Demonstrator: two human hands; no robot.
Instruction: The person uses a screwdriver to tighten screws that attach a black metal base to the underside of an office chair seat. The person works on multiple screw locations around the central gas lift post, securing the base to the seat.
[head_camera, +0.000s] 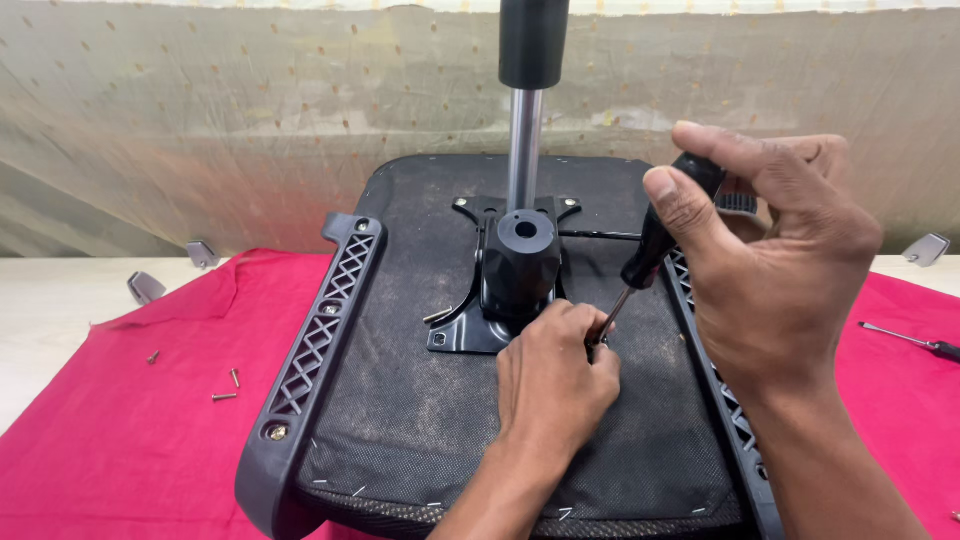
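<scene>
An upturned office chair seat lies on a red cloth, its black metal mechanism plate bolted at the middle with a chrome gas cylinder rising from it. My right hand grips the black handle of a screwdriver, tilted down and left. My left hand rests on the seat's underside, fingers pinched around the screwdriver's shaft near its tip, at the plate's front right corner. The tip and any screw under it are hidden.
A black plastic armrest bracket runs along the seat's left edge, another along the right. Loose screws lie on the cloth at left. A second screwdriver lies at right. Metal pieces sit on the pale floor.
</scene>
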